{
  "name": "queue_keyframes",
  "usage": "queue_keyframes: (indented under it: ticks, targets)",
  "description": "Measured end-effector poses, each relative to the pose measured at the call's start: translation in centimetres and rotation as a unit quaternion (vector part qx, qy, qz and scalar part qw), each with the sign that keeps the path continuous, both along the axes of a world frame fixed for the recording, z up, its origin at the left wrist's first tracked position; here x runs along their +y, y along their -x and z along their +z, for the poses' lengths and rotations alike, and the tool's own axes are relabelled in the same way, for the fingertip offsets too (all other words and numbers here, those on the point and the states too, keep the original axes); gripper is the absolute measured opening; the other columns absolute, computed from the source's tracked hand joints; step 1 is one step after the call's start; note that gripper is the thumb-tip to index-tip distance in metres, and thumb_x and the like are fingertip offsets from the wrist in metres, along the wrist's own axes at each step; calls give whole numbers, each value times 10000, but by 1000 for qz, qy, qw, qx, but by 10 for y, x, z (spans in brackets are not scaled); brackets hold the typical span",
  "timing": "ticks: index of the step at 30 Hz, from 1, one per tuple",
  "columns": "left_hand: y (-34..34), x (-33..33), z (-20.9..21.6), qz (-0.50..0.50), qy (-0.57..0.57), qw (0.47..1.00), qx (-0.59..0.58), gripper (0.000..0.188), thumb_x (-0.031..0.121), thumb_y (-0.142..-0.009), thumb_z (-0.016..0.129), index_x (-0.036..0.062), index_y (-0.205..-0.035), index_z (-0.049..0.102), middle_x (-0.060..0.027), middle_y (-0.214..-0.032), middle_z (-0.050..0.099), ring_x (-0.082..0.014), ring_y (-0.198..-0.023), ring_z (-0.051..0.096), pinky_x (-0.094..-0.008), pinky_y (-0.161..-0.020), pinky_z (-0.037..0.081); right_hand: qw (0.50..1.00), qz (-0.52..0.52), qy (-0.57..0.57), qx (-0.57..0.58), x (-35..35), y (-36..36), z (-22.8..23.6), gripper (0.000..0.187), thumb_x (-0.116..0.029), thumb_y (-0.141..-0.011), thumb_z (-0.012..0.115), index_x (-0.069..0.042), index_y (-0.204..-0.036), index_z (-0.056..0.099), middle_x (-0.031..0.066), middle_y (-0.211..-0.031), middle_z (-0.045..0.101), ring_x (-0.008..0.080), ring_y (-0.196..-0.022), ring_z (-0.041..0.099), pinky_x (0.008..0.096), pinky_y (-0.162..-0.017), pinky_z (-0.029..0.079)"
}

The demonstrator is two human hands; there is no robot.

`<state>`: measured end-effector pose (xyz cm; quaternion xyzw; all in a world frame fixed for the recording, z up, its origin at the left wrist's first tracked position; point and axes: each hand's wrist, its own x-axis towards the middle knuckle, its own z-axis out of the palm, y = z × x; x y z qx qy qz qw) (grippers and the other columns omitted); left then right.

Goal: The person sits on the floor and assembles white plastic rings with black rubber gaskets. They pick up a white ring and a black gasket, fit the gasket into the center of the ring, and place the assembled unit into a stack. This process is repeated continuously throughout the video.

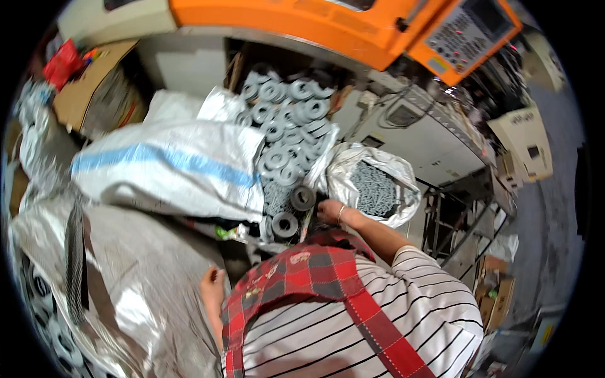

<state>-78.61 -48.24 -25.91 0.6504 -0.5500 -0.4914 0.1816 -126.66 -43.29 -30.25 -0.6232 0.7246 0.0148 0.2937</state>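
Grey plastic rings (277, 157) lie in a long heap in front of me, with small grey pieces (276, 196) among them at the near end. My right hand (329, 211) is at the near right of this heap, its fingers curled; what they hold, if anything, is hidden. Just left of it is a darker grey ring (303, 198), and another ring (285, 224) sits a little nearer to me. Down by my left side, beside a large sack, my left hand (213, 278) hangs with its fingers loosely bent and nothing visible in them.
An open white sack (408, 211) of small grey pieces stands right of the heap. A white sack with a blue stripe (170, 157) and a big dull sack (151, 271) fill the left. Beyond are an orange machine (283, 22), a cardboard box (94, 82) and a metal frame (450, 230).
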Motion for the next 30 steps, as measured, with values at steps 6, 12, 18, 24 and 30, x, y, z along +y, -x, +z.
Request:
queue_keyframes:
  ticks: [6, 12, 18, 24, 30]
  targets:
    - [65, 50, -44, -166, -128, 978, 14, 417, 303, -791, 671, 18, -1093, 635, -198, -954, 668, -305, -910, 646, -360, -796, 491, 990, 62, -36, -119, -39, -8, 10, 283, -244, -822, 607, -10, -981, 611, 202, -836, 647, 351, -804, 631, 404, -697, 500]
    - [136, 101, -72, -211, -275, 937, -48, 393, 297, -808, 658, 19, -1085, 634, -179, -937, 668, -280, -893, 642, -355, -782, 489, 979, 86, -157, -95, 15, 82, -45, 306, -302, -809, 593, -34, -953, 622, 208, -881, 649, 386, -843, 620, 441, -737, 490]
    - [167, 178, -68, -112, -414, 891, -152, 369, 291, -826, 644, 20, -1077, 632, -160, -920, 669, -256, -875, 638, -350, -768, 487, 969, 78, -216, -86, 45, 202, -139, 281, -278, -822, 580, -17, -920, 615, 215, -892, 630, 378, -894, 600, 439, -777, 481]
    - [178, 186, -105, -174, -521, 814, -188, 347, 285, -843, 631, 21, -1068, 631, -141, -902, 670, -231, -857, 634, -344, -754, 484, 933, 103, -345, -8, 17, 239, -265, 346, -245, -861, 561, -12, -1117, 565, 206, -1090, 579, 346, -1013, 564, 442, -883, 461]
    - [244, 56, -250, -140, -420, 893, -81, 323, 259, -832, 662, 43, -1065, 609, -139, -905, 677, -216, -851, 643, -336, -749, 499, 837, 336, -413, 131, -23, 197, -413, 561, -215, -898, 529, -41, -1390, 324, 173, -1439, 297, 346, -1355, 226, 442, -1081, 283]
